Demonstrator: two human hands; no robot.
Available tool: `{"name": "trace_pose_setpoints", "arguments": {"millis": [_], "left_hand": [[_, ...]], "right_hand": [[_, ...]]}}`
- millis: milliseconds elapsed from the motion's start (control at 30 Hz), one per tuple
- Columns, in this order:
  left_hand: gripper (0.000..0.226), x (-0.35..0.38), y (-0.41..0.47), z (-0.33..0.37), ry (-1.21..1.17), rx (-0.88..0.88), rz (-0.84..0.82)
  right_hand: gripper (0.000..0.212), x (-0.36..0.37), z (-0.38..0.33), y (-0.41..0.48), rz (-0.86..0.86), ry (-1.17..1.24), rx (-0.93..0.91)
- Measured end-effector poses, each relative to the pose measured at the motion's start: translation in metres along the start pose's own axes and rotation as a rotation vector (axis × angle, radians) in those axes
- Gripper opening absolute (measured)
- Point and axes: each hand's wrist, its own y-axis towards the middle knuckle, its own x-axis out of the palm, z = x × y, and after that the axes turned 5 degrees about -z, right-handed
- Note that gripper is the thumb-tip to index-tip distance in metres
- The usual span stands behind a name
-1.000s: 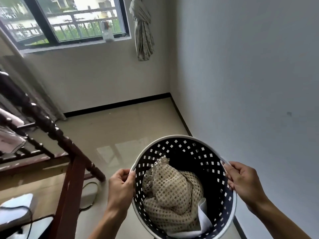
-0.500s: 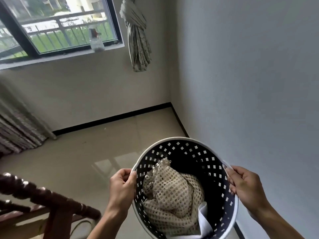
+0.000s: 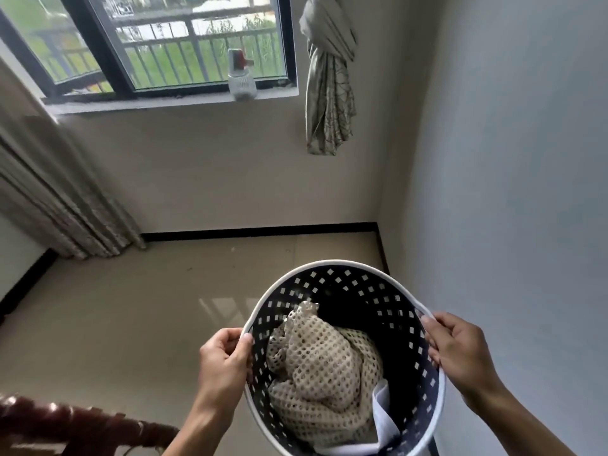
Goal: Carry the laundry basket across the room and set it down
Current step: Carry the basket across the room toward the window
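Here the laundry basket (image 3: 332,269), round, dark and perforated with a white rim, is held off the floor (image 3: 131,317) by 2 bare hands, in the lower right of the view and near the corner where the window wall meets the side wall (image 3: 510,159). The left hand (image 3: 225,363) grips the rim on the left side, its fingers (image 3: 214,340) curled shut around the edge with the thumb pressed against the inner face. The right hand (image 3: 460,352) grips the rim on the opposite side at a small handle loop, its fingers (image 3: 442,319) closed over it. The basket tilts toward the camera so the inside shows: a cream mesh cloth (image 3: 316,376) bunched up in it, with a strip of white fabric (image 3: 383,408) at the near right (what lies beneath them is too dark to tell).

Beyond the basket the tiled floor runs to a black skirting. A window (image 3: 171,44) with a dark frame sits above, and a small spray bottle (image 3: 241,77) stands on its sill. A knotted curtain (image 3: 329,77) hangs just right of the window; another curtain (image 3: 59,199) falls to the floor at the left. A blurred dark wooden rail (image 3: 65,429) crosses the lower left corner.
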Motion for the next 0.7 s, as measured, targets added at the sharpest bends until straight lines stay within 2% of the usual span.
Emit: {"name": "trace_pose_setpoints", "arguments": {"millis": [233,500,700], "left_hand": [[0.013,0.005,0.146,0.016,-0.066,-0.069,0.057],[0.013,-0.014,0.296,0.07,-0.11,-0.048,0.129],[0.012,-0.032,0.398,0.075,-0.147,-0.127,0.278]], "right_hand": [[0.025,0.067,-0.022,0.155,-0.078,0.011,0.019],[0.019,0.148,-0.077,0.317,-0.149,0.028,-0.015],[0.019,0.232,-0.092,0.45,-0.322,0.028,0.008]]}}
